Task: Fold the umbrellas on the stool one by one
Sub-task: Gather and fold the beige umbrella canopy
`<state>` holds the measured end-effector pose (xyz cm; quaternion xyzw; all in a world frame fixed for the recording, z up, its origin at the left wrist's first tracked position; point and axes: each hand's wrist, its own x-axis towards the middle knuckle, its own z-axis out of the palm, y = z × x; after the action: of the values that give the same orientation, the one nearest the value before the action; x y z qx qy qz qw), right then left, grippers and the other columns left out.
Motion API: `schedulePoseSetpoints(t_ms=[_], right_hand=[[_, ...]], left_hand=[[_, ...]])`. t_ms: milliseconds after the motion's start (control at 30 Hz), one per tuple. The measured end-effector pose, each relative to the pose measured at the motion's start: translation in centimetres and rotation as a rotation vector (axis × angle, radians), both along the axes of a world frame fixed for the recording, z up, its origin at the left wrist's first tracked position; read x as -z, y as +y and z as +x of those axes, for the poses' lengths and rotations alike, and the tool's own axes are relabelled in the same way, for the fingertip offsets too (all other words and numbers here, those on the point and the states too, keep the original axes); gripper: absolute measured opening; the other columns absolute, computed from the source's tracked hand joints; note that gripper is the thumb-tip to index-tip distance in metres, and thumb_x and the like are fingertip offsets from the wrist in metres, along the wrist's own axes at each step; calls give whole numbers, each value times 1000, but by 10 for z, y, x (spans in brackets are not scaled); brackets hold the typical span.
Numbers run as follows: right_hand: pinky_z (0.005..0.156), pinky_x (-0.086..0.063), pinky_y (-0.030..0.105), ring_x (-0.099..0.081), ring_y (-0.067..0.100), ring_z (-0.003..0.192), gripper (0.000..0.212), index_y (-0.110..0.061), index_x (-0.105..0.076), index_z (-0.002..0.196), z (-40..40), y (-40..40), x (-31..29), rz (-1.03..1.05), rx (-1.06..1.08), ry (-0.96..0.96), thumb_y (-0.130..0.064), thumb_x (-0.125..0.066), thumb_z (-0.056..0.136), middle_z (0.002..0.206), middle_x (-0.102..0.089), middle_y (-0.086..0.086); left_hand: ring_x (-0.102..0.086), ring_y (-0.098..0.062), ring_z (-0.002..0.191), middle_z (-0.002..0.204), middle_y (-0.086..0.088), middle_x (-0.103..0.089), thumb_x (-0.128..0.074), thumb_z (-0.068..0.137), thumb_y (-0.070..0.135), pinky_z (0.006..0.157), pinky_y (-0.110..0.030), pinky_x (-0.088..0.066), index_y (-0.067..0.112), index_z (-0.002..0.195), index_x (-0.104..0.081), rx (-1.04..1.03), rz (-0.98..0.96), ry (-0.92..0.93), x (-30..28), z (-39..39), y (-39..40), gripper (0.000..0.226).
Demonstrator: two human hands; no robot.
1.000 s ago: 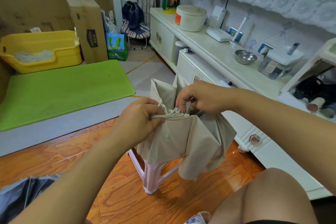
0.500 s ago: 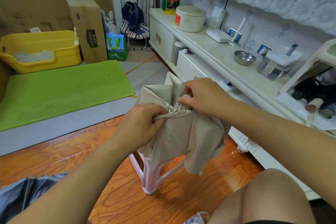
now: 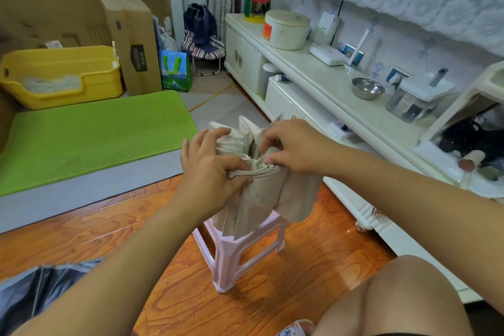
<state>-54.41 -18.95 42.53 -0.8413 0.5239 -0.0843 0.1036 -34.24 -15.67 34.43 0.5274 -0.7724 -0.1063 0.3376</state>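
Observation:
A beige umbrella (image 3: 259, 199) stands over the small pink stool (image 3: 240, 254) in the middle of the view, its cloth hanging in pleats. My left hand (image 3: 210, 169) grips the gathered folds on the left, thumb pressed on the stacked edges, upper fingers lifted off the cloth. My right hand (image 3: 294, 147) pinches a flap of the beige cloth at the top of the bundle. A dark grey umbrella (image 3: 35, 292) lies on the floor at the lower left, partly hidden by my left forearm.
A white cabinet (image 3: 321, 95) with a steel bowl (image 3: 368, 88) and containers runs along the right. A green mat (image 3: 90, 136), a yellow tub (image 3: 60, 76) and cardboard boxes (image 3: 131, 41) lie at the left back. My knee (image 3: 395, 297) is at the lower right.
The beige cloth has been drawn into a tighter, narrower bundle. My left hand's upper fingers have lifted and spread; my right hand has shifted to pinch a new flap.

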Motion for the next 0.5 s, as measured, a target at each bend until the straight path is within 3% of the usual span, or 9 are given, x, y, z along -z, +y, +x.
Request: schedulePoseSetpoints(t_ms=[133,233,367,500], right_hand=[[78,-33,21,-48,3,79,19,-22,-76,101,4,0,2,6,-31,-17,-22,-80,83,88,-59,-13],[75,-33,21,-48,8,83,16,-19,-77,101,3,1,3,-50,-50,-57,-21,-79,84,95,-66,-2],[71,-35,19,-48,4,75,17,-19,-78,102,0,2,3,-33,-69,-71,-22,-78,86,92,-64,0],[89,-44,29,-56,10,94,18,-20,-76,106,0,6,5,-2,-85,-95,-30,-72,91,102,-66,1]], left_hand=[[-51,-24,125,134,3,-51,-88,71,42,119,-58,-4,44,85,-78,-48,22,6,-3,-2,4,17],[-56,-24,110,122,0,-53,-90,70,37,112,-56,-21,42,88,-79,-67,-35,20,-1,-1,3,21],[-54,-20,92,105,5,-55,-90,71,31,90,-48,-44,34,91,-80,-4,-45,73,2,4,-1,22],[-62,-19,81,90,9,-65,-78,76,30,70,-42,-53,26,90,-80,146,-87,42,2,6,-2,15]])
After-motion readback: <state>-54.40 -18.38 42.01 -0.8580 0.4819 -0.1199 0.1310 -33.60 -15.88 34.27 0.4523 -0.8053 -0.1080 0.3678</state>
